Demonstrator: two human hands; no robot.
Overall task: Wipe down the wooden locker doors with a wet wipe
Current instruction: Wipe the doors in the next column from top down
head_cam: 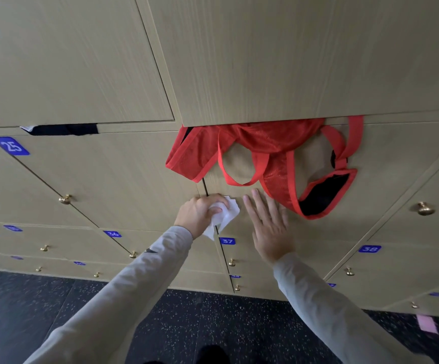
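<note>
Mid-wipe: just below the red mesh bag, the left hand clamps a wet wipe against the locker door, the right hand lies flat and spread beside it; the next stroke likely must skirt that bag.

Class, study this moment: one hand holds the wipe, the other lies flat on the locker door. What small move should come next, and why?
Probably sweep the left hand and its wet wipe rightward across the door, since the wipe sits at the door's left edge, just below the red bag.

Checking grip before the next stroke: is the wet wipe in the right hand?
No, the left hand clutches the wet wipe against the locker door, while the right hand lies flat and empty.
</note>
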